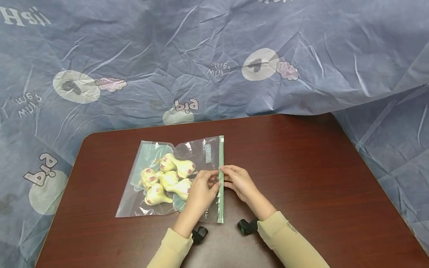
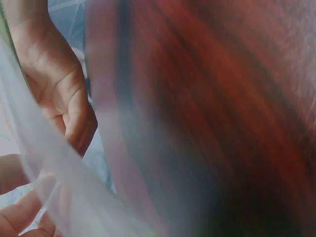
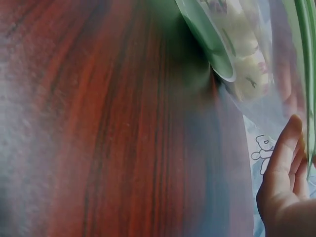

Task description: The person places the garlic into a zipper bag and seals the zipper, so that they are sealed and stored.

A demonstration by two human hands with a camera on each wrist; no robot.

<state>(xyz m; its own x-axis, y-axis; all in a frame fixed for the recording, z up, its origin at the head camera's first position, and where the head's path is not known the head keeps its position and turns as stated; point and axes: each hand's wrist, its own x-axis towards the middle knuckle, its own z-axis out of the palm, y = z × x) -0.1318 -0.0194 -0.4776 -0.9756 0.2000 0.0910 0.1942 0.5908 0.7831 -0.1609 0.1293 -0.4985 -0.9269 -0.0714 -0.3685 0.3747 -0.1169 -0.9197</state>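
A clear zip bag (image 1: 136, 204) with a green closure strip (image 1: 221, 206) lies on the table, the strip along its right side. Inside are several pale yellow, bulb-ended pieces (image 1: 168, 179) with pinkish patches; their kind cannot be told. My left hand (image 1: 201, 190) pinches the film just left of the strip, and in the left wrist view its fingers (image 2: 22, 212) show partly behind blurred film. From the other side my right hand (image 1: 241, 184) pinches the strip's edge between thumb and fingers. In the right wrist view the strip stands raised beside the right hand (image 3: 284, 190).
The brown wooden table (image 1: 310, 172) extends to both sides of the bag. Behind it hangs a blue-grey printed cloth (image 1: 199, 46). Black wrist cameras (image 1: 247, 227) sit under both wrists, close above the tabletop.
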